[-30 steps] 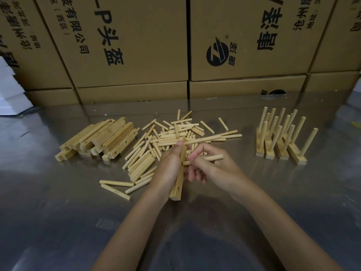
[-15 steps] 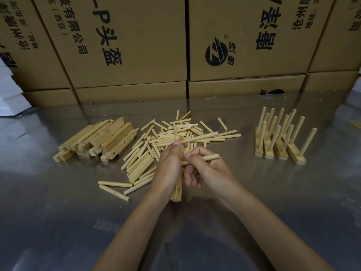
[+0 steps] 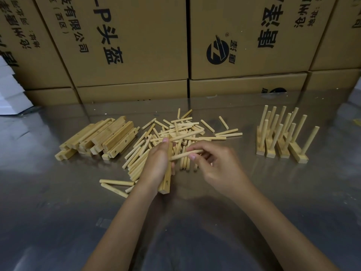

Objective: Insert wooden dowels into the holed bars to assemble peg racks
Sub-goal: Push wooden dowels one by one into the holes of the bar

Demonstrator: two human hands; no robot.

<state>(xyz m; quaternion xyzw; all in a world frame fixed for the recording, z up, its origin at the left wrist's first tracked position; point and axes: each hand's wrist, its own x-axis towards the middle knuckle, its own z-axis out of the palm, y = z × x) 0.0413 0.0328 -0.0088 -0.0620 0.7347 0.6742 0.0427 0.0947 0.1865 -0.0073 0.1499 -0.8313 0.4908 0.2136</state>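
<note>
Left hand [image 3: 156,163] grips a holed bar [image 3: 167,178], fingers curled round it, bar held lengthwise pointing away from the person, near end low by the wrist with one hole visible on its right face, far end up at the thumb tip. One dowel [image 3: 187,135] already sits in the bar's far end, sticking out to the right over the loose pile. Right hand [image 3: 216,165] pinches a second dowel [image 3: 185,155] between thumb and fingertips, other fingers loosely curled below; this dowel lies nearly level, its left end touching the bar's right face about midway along, right beside the left hand's fingers. Cannot tell if the tip is in a hole or just against the wood. Both hands hover above the near edge of the dowel pile [image 3: 175,130], which is scattered mid-table. A few stray dowels [image 3: 115,182] lie left of the left wrist. Stack of unused bars [image 3: 103,139] lies further left, touching the pile's edge. Finished racks [image 3: 281,137], four bases side by side with pegs upright, stand well apart to the right of the right hand. All rests on a shiny metal table [image 3: 58,212]. Cardboard boxes [image 3: 136,45] with printed characters are stacked along the far edge; white blocks [image 3: 9,90] at far left.
</note>
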